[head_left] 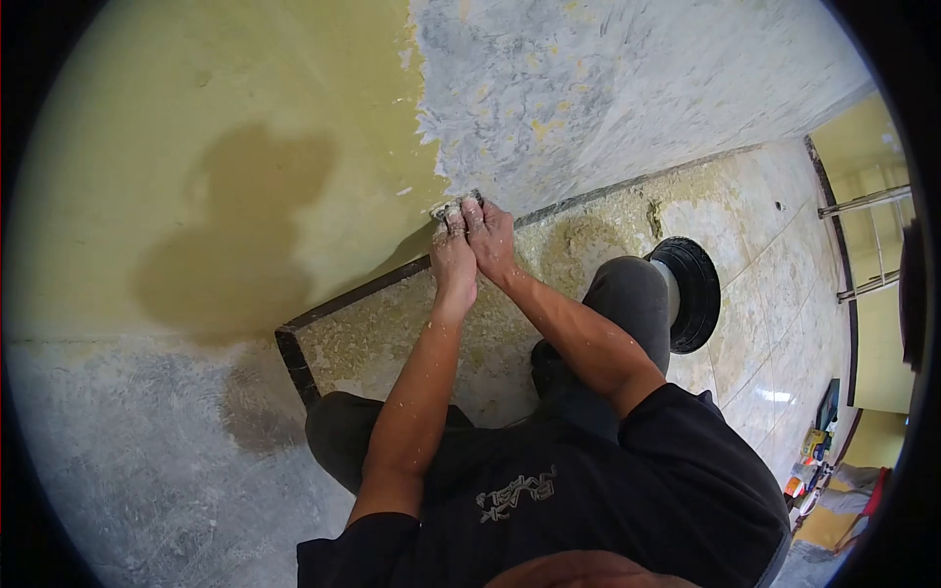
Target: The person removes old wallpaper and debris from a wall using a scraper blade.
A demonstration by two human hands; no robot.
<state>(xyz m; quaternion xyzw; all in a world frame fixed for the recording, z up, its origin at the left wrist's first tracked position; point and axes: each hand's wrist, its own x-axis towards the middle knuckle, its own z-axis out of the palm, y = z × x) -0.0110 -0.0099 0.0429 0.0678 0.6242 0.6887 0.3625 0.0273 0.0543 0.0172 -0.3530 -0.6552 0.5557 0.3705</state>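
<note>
My left hand and my right hand are side by side, pressed low against the wall. Both are closed, with fingers bent over a small dust-caked tool that looks like a scraper; mostly its dark edge shows. Pale flakes cling to my fingers and forearms. Around the hands, yellow paint ends in a ragged line, and bare grey wall with yellow specks begins to the right.
Paint chips cover the floor along the dark skirting. A black bucket lies by my right knee. Further right are a metal ladder, several items on the floor and part of another person.
</note>
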